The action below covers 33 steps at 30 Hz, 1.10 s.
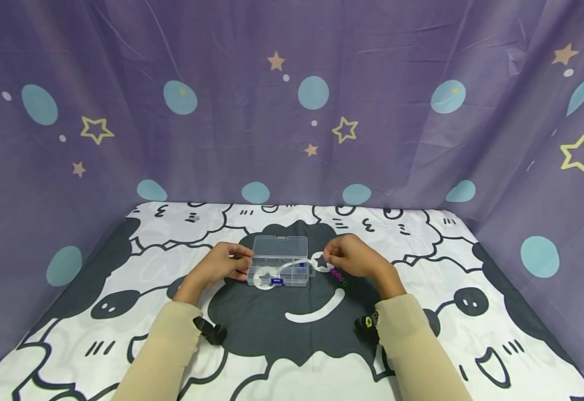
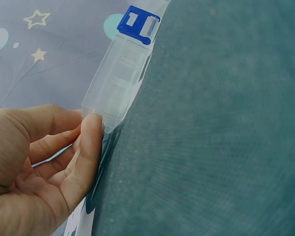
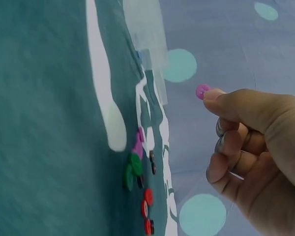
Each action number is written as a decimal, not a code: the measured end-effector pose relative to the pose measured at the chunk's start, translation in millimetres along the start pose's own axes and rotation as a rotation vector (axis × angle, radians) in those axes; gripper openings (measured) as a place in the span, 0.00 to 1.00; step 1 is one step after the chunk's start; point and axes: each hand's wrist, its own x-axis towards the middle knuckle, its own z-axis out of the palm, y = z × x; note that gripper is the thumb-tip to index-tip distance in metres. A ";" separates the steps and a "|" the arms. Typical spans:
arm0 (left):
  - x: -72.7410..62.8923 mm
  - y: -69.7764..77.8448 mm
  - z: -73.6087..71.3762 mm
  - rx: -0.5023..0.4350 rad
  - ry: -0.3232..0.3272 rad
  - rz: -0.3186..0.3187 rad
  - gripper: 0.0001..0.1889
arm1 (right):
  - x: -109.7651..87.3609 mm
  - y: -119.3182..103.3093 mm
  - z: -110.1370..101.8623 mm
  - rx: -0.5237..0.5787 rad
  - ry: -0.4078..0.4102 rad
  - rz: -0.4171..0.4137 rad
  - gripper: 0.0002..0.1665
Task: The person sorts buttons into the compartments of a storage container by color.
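Observation:
A clear plastic compartment box (image 1: 292,277) with a blue latch (image 2: 139,24) stands on the dark patch of the cloth, its lid (image 1: 280,246) raised at the back. My left hand (image 1: 224,260) holds the box by its left end, fingers against the end wall. A small blue thing (image 1: 302,265) lies in a right-hand compartment. To the right of the box, my right hand (image 1: 354,256) pinches a pink-purple button (image 3: 202,91) between thumb and finger, above the cloth. Below it lie pink-purple buttons (image 1: 336,274), green buttons (image 3: 135,164), red buttons (image 3: 148,196) and small dark ones.
A cloth (image 1: 257,334) printed with black and white cartoon shapes covers the surface. Behind it hangs a purple curtain (image 1: 252,139) with stars and blue ovals. Black straps (image 1: 210,331) sit at both wrists.

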 end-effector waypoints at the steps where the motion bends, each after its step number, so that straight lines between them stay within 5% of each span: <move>1: -0.3 0.2 -0.2 0.002 -0.002 0.005 0.15 | 0.8 -1.9 1.2 -0.007 -0.004 -0.004 0.07; 22: -0.4 0.6 0.1 0.001 -0.010 0.031 0.16 | 23.3 -27.4 23.4 -0.099 -0.105 -0.117 0.10; 33: -0.6 -0.9 -0.1 0.001 -0.012 0.038 0.15 | 29.5 -30.8 29.3 -0.123 -0.138 -0.105 0.07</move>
